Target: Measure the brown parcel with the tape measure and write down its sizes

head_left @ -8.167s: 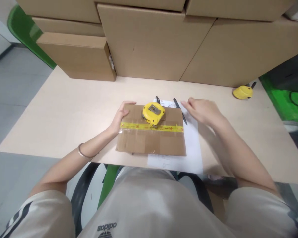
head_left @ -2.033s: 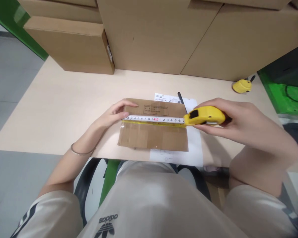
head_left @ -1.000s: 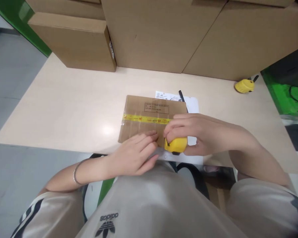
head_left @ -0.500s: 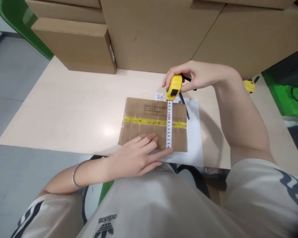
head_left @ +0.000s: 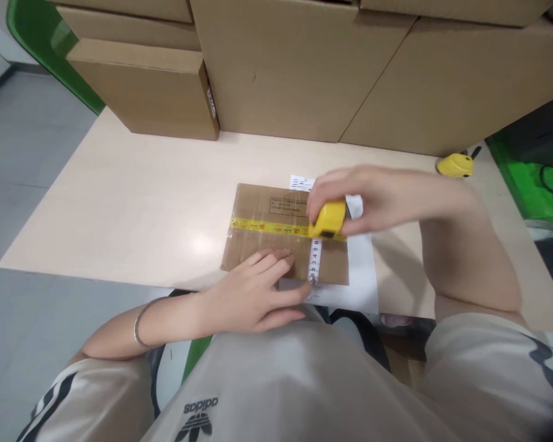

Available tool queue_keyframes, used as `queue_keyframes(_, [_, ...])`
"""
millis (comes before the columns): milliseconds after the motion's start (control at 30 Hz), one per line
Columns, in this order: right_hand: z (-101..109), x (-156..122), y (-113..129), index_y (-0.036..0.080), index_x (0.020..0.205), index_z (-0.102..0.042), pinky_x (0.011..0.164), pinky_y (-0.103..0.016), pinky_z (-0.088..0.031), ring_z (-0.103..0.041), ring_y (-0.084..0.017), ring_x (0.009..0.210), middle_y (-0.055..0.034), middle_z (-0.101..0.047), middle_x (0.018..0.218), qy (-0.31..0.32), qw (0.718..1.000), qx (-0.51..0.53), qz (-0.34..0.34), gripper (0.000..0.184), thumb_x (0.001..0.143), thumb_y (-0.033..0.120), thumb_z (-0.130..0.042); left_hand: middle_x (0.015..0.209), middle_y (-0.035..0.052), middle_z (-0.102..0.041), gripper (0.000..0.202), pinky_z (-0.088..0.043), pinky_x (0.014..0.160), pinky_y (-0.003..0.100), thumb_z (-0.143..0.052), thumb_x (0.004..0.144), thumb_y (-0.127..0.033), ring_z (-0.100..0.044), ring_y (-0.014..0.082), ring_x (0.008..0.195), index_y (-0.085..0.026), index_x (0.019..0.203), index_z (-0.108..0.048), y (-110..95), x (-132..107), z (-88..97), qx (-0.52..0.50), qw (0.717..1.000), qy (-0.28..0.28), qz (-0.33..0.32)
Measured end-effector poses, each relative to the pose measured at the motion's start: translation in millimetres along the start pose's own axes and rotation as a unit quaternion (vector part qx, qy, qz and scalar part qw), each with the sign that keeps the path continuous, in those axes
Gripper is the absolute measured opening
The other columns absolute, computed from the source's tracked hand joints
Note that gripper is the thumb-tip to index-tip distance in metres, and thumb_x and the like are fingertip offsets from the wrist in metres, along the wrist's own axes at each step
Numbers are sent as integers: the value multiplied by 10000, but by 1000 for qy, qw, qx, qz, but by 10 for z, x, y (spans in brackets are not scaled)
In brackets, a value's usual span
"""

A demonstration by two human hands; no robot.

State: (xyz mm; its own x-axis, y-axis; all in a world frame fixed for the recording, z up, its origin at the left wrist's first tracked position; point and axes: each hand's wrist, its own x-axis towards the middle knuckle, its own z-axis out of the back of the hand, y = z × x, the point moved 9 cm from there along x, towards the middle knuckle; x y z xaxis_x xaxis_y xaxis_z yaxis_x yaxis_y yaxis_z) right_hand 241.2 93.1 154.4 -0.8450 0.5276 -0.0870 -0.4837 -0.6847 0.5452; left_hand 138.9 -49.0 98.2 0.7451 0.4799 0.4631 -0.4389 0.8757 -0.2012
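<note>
A flat cardboard box (head_left: 258,245), banded with yellow printed tape, lies near the table's front edge on a white sheet of paper (head_left: 364,270). My right hand (head_left: 350,193), slightly blurred, grips a yellow tape measure (head_left: 330,218) above the box's right part. A short length of its white blade (head_left: 316,258) runs down to the box's near edge. My left hand (head_left: 258,288) rests with fingers stretched on the box's near side, the index fingertip beside the metal hook at the blade's end.
Large cardboard boxes (head_left: 304,73) line the back of the table (head_left: 120,209). A smaller carton (head_left: 142,92) stands at back left. A second yellow tape measure (head_left: 455,166) lies at the right. A printed slip (head_left: 301,182) pokes out behind the flat box.
My right hand has brought the tape measure down toward me, from the box's far edge to about its middle, and the exposed blade is shorter. My left index finger has pulled back slightly.
</note>
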Motion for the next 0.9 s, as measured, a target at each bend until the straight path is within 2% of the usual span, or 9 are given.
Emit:
queue_keyframes(133, [-512,-317,399,242,1090,-734,813,-357,-564,-695,-219,976,-51,-766,1063,73,993,47,85,329,812,112,-616,1152,197,-709,437,-626,863,431,-563,1028,-537,-685,321,1153,-132,1190,-565,47,-2,72,-105,994,-11,40])
queue_keyframes(267, [-444,-690,123,292,1115,-662,921,-379,-574,-716,-241,1154,-43,-759,1276,-65,986,147,-36,389,775,118,-734,1252,148,-681,356,-601,1067,438,-641,1011,-349,-636,267,1325,-198,1318,-544,340,-123,317,-233,960,-97,120])
queue_keyframes(333, [-288,-950,-258,300,1060,-637,800,-326,-588,-743,-202,1002,-27,-766,1274,-216,933,252,-136,326,790,210,-796,1294,110,-668,340,-565,1129,461,-643,1009,-317,-642,247,1311,-249,1337,-582,737,-317,461,-235,926,-200,216])
queue_keyframes(400, [-297,-1185,-645,268,970,-664,555,-255,-492,-632,-122,634,-20,-789,1032,-327,849,355,-213,184,837,333,-773,1334,103,-655,332,-572,1110,489,-618,1025,-423,-646,265,1293,-273,1320,-636,1219,-570,419,-227,872,-253,351])
queue_keyframes(500, [-564,-1242,-977,220,867,-735,412,-249,-303,-365,-64,421,1,-661,695,-339,776,460,-268,214,831,431,-750,1408,139,-652,549,-566,1109,541,-489,1028,-652,-612,343,1357,-260,1371,-665,1713,-694,29,-281,826,-180,455])
queue_keyframes(567, [-707,-1197,-1010,216,811,-749,409,-252,-296,-386,-69,415,-5,-649,662,-321,759,497,-274,229,799,442,-784,1403,143,-683,655,-558,1131,537,-357,1039,-713,-602,355,1391,-263,1417,-645,1773,-556,-243,-389,820,-101,407])
queue_keyframes(633, [-708,-1196,-933,222,802,-769,407,-259,-303,-415,-71,403,-21,-716,724,-337,746,513,-257,235,782,453,-805,1443,130,-674,725,-521,1187,534,-295,1022,-762,-561,351,1453,-288,1489,-584,1748,-439,-314,-453,820,-72,344])
queue_keyframes(767, [-420,-1315,-645,233,868,-834,389,-291,-308,-441,-68,344,-67,-831,945,-409,729,514,-192,235,736,427,-838,1588,98,-553,791,-500,1198,596,-492,936,-811,-482,397,1516,-370,1591,-446,1829,-423,-42,-426,840,-133,308])
queue_keyframes(900, [-196,-1466,-546,222,784,-840,338,-305,-222,-386,-77,283,-76,-800,781,-421,738,490,-194,300,636,478,-891,1552,100,-554,897,-533,1173,588,-832,770,-674,-558,422,1428,-385,1552,-500,1726,-336,238,-394,880,-159,212])
